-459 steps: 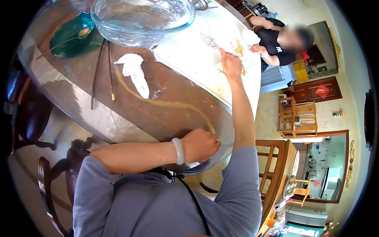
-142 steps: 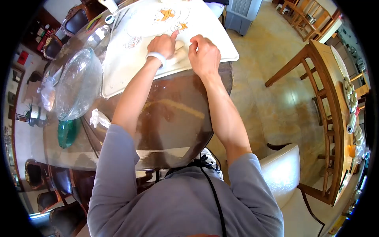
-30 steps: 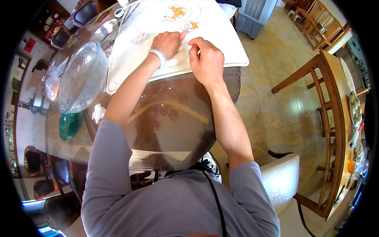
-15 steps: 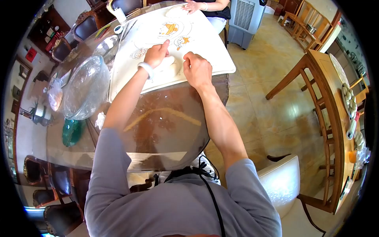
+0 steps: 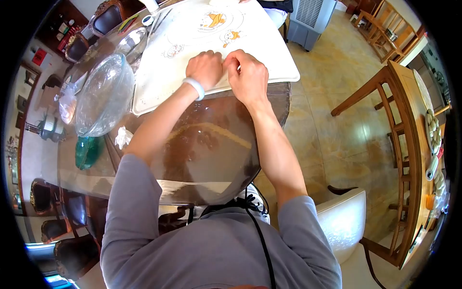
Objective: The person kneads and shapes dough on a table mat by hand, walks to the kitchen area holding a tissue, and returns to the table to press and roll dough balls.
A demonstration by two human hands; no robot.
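Both hands are close together over the near edge of a white board (image 5: 192, 26) printed with orange and grey cartoon figures. My left hand (image 5: 205, 69), with a pale band on its wrist, is closed, knuckles up and fingers curled under. Beside it, my right hand (image 5: 248, 74) is also closed, thumb and bent forefinger turned toward the left hand. The white dough seen between them earlier is now covered by my fingers, which appear to grip it.
Left of the board stand a large clear bowl (image 5: 107, 96), a metal bowl (image 5: 131, 41) and a green object (image 5: 88, 151). A crumpled white tissue (image 5: 123, 137) lies near my left forearm. At right are a white chair (image 5: 341, 224) and a wooden table (image 5: 409, 144) bearing pale twisted pieces.
My left hand has turned knuckles up and moved right, close against my right hand. The white dough has gone from sight. The view has shifted, and the other person's hand is mostly out of frame.
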